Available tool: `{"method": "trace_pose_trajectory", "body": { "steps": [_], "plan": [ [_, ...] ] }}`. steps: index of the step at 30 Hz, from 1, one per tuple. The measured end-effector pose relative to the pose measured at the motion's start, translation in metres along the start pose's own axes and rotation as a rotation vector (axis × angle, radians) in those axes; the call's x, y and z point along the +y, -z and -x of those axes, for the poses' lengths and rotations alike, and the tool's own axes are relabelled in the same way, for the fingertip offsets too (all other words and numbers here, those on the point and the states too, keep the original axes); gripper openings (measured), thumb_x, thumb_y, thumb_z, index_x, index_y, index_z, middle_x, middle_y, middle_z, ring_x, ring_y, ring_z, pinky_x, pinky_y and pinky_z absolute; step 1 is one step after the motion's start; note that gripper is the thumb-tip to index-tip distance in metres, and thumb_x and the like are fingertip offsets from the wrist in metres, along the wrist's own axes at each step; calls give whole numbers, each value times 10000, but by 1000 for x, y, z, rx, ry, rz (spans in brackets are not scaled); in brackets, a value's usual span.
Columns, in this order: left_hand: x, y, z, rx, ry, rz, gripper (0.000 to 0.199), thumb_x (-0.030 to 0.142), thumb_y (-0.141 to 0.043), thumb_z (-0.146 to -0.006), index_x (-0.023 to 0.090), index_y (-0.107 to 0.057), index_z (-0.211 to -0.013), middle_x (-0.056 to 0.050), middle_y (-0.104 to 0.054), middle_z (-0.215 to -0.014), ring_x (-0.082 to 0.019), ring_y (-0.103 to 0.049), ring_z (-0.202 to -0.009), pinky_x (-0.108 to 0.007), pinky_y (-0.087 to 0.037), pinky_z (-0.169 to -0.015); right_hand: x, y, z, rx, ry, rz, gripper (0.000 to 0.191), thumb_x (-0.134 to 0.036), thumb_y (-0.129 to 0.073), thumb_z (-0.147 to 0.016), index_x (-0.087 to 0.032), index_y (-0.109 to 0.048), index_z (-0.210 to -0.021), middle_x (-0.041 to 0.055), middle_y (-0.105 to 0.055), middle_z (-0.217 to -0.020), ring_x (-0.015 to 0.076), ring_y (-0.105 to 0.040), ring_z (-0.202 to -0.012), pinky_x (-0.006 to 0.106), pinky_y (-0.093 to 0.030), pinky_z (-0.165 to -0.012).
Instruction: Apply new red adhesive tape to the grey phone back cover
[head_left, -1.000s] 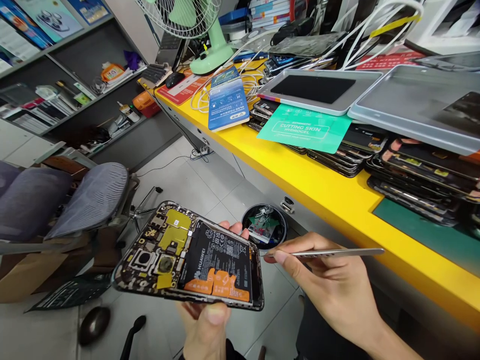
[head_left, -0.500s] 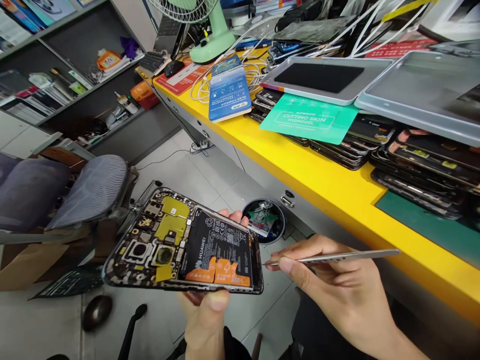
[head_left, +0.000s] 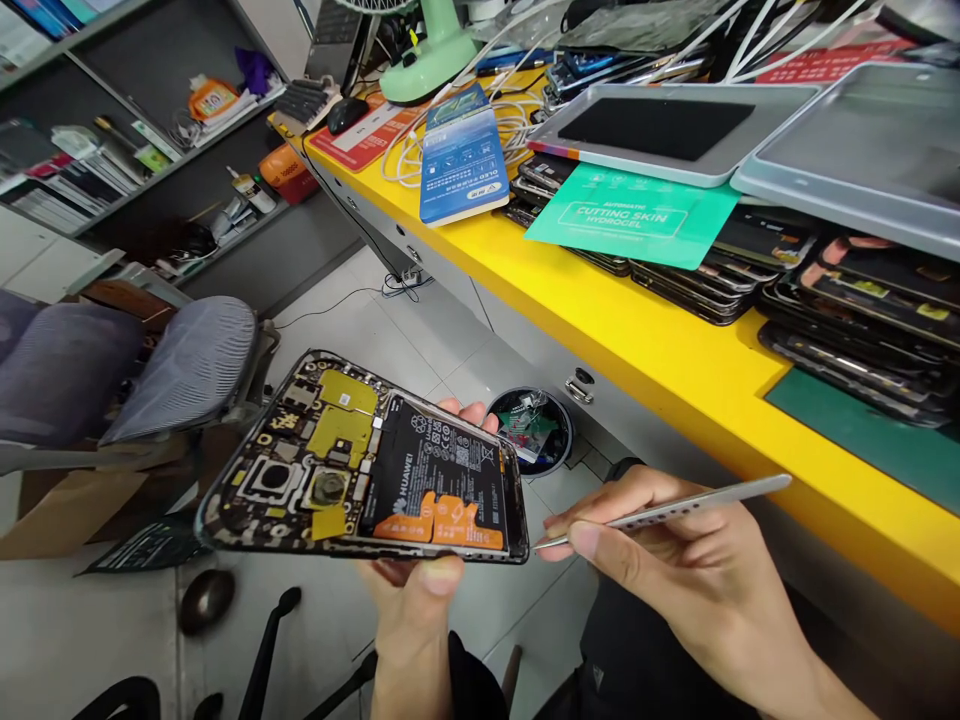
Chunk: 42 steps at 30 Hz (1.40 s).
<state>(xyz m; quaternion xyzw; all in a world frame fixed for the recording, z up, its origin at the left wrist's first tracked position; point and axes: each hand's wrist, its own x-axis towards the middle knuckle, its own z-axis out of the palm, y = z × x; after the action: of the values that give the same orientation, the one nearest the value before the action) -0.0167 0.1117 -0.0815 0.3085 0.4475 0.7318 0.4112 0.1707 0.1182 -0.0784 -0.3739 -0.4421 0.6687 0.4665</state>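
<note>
My left hand (head_left: pixel 420 610) grips an opened smartphone (head_left: pixel 300 455) from below, thumb on the near long edge and fingertips showing over the far edge. The back cover is off. A black HUAWEI battery (head_left: pixel 439 475) with orange tabs fills the right half; circuit boards and camera modules (head_left: pixel 274 478) lie bare on the left. In my right hand (head_left: pixel 675 570), pinched between thumb and fingers, is a slim metal tool with small holes along it, which looks like tweezers (head_left: pixel 705 500). Its tip is just off the phone's right end, near the lower corner.
A yellow desk (head_left: pixel 540 285) runs along the right, bearing stacked phone parts (head_left: pixel 712 280), a green card (head_left: pixel 630 215), a blue box (head_left: pixel 463 160) and grey trays (head_left: pixel 847 150). Below are a waste bin (head_left: pixel 534 432) and an office chair (head_left: pixel 180 365); shelves (head_left: pixel 157 215) stand at left.
The tool's tip has moved from the phone's right edge down toward its lower right corner. My right hand has shifted slightly. The left hand keeps its hold; the view has tilted a little.
</note>
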Motion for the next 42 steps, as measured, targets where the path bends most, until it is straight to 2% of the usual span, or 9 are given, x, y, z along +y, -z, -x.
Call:
{"method": "trace_pose_trajectory", "body": {
  "steps": [5,8,13,18,25,29,36,39,42],
  "plan": [
    [-7,1,-3,-214,-101,-8,478,452,-796,-789,336,-724,-1247,-96,-775,-1197,-388,-753,-1110,-663,-593,-988,5,1,0,-54,-91,-189,26,-234,-787,-949,-243,-785,-925,50,-843,-892,224,-819,-850,291,-653,-802],
    [-9,0,-7,-259,-149,5,533,450,-778,-815,306,-704,-1324,-125,-753,-1280,-411,-737,-1147,-660,-609,-967,4,1,1,-80,-119,-236,38,-216,-781,-954,-243,-787,-927,47,-844,-895,220,-818,-849,296,-650,-811],
    [-8,-5,-8,-302,-198,-10,611,447,-762,-858,256,-645,-1426,-117,-679,-1435,-393,-669,-1279,-588,-566,-1089,3,-2,2,-57,-143,-274,40,-225,-792,-946,-260,-799,-928,25,-841,-872,224,-818,-853,318,-650,-836],
    [-7,-7,-4,-272,-202,12,576,435,-737,-900,216,-639,-1424,-95,-680,-1440,-328,-645,-1324,-542,-531,-1150,5,-9,6,-20,-145,-262,46,-278,-776,-965,-257,-809,-941,49,-843,-887,199,-812,-866,271,-630,-856],
    [-12,-5,4,-230,-120,18,586,516,-808,-844,320,-667,-1379,-75,-688,-1429,-342,-660,-1305,-563,-520,-1141,7,-22,13,21,-115,-314,19,-267,-790,-953,-268,-804,-940,22,-834,-804,152,-812,-780,186,-631,-798],
    [-22,3,9,-185,-77,47,581,496,-860,-777,334,-701,-1313,-85,-735,-1321,-367,-682,-1260,-589,-546,-1097,9,-23,13,-36,-69,-303,81,-233,-750,-980,-298,-799,-971,-4,-815,-766,155,-811,-754,202,-642,-776],
    [-29,7,15,-267,40,102,592,584,-844,-766,293,-744,-1272,-121,-791,-1124,-395,-739,-1130,-599,-585,-1025,3,-26,15,-42,-90,-324,89,-242,-748,-982,-314,-799,-989,-17,-799,-721,153,-795,-652,228,-650,-720],
    [-29,5,17,-235,42,95,528,565,-870,-738,296,-786,-1184,-116,-793,-1122,-394,-737,-1136,-549,-615,-983,1,-30,14,-29,-96,-345,76,-238,-754,-978,-302,-795,-979,-8,-820,-762,150,-793,-635,238,-650,-727],
    [-29,6,17,-198,55,94,590,586,-890,-696,301,-779,-1201,-107,-781,-1177,-412,-695,-1223,-549,-609,-1000,0,-34,15,0,-93,-368,47,-247,-767,-969,-276,-793,-944,-7,-803,-694,145,-780,-596,236,-644,-716]
  ]
}}
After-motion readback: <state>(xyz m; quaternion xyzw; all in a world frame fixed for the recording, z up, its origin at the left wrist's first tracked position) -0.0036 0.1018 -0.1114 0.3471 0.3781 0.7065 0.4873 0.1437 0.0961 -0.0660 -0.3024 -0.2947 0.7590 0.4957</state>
